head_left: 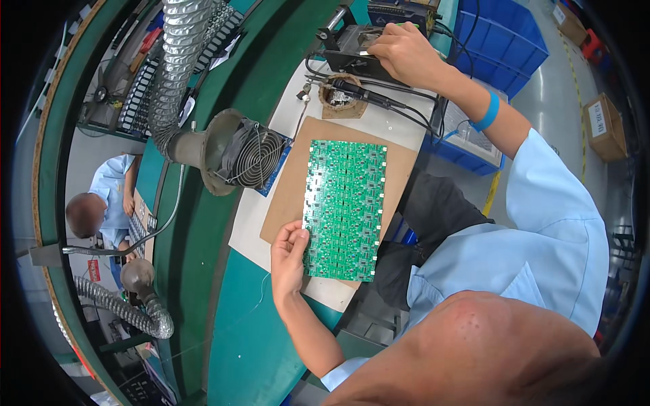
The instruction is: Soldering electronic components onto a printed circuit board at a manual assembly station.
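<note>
My left hand grips a green circuit board panel by its left edge, thumb on top. The panel is packed with small parts in repeating rows and lies over a brown cardboard sheet. Up at the far end of the bench, my right hand has its fingers bent together over a black box-shaped device. What those fingertips hold, if anything, is too small to name. A soldering iron with a black handle lies between that device and the panel, across a round tip-cleaning pot.
A fume hose ends in a caged fan left of the panel. Cables run along the bench's far right side. Blue crates stand at the right, with a cardboard box beyond. A co-worker sits across at left.
</note>
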The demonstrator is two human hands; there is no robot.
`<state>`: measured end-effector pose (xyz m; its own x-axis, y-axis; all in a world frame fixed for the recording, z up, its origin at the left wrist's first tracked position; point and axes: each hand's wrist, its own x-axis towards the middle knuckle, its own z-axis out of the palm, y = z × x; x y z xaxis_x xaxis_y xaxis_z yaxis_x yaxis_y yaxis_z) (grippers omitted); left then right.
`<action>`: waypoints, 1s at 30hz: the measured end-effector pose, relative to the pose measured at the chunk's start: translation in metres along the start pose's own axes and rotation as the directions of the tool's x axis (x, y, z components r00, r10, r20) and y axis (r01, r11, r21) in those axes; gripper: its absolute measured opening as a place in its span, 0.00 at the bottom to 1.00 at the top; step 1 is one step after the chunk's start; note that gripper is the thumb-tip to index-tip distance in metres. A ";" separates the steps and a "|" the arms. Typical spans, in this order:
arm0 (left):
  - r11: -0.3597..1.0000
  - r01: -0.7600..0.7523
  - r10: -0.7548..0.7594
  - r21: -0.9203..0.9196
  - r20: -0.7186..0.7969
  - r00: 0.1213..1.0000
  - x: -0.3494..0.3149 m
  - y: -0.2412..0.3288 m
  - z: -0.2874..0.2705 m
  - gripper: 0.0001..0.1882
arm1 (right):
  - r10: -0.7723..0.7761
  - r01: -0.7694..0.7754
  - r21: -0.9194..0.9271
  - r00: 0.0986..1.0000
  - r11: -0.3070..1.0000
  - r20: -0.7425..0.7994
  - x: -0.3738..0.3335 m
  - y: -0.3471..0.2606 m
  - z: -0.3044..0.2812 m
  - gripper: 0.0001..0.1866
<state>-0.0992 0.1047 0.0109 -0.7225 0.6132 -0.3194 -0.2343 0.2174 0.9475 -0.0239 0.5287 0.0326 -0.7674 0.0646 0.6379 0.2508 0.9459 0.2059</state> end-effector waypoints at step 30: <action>0.995 0.019 -0.007 -0.100 0.115 0.993 -0.003 0.005 -0.001 0.18 | 0.097 -0.120 0.883 0.992 0.455 0.085 -0.078 -0.122 -0.035 0.16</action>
<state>-0.0987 0.1028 0.0167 -0.6410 0.6951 -0.3255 -0.3119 0.1517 0.9379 0.0259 0.3969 -0.0166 -0.7868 0.1828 0.5895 -0.3146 0.7029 -0.6379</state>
